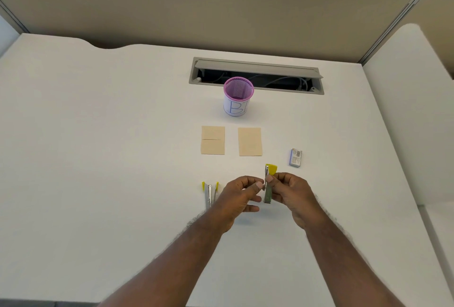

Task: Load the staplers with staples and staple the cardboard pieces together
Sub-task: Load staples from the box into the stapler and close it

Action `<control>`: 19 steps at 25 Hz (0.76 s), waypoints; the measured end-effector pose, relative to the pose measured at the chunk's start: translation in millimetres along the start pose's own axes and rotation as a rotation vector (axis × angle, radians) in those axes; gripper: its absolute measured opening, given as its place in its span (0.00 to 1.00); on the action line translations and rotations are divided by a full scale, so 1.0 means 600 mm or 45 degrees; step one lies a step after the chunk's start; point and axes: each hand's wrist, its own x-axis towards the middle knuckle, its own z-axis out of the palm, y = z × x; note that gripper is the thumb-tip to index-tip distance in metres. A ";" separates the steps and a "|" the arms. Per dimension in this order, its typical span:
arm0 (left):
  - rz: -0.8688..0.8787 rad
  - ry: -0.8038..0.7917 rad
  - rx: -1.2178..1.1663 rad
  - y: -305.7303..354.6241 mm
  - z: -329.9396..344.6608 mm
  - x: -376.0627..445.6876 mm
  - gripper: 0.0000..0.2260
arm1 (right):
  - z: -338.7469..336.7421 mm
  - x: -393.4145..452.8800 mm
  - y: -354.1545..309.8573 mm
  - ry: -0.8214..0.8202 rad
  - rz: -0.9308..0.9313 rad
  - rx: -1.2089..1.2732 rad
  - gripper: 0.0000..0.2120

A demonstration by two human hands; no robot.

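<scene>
White and wide, the surface [122,159] is carrying two cardboard pieces [213,140] side by side, ready for joining. Both hands are hovering nearer: the right hand [290,193] is gripping a stapler [268,186] upright, the left hand [239,196] seemingly pinching staples at it. Another stapler [209,195] is lying open beside; the staple box [295,157] is waiting rightward.

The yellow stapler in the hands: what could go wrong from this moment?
1. The right hand grips the opened yellow stapler above the desk. The left hand pinches something too small to identify beside it; if that is staples, they may drop or break.
2. The staple box lies apart on the right, so refilling means reaching away.
</scene>
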 end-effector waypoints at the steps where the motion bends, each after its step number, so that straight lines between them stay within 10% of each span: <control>1: -0.012 -0.004 0.008 0.000 -0.001 0.001 0.09 | 0.002 0.001 0.003 0.027 0.009 -0.030 0.10; 19: -0.154 -0.094 -0.199 0.013 0.011 0.020 0.10 | 0.010 0.004 -0.002 0.074 -0.012 -0.331 0.10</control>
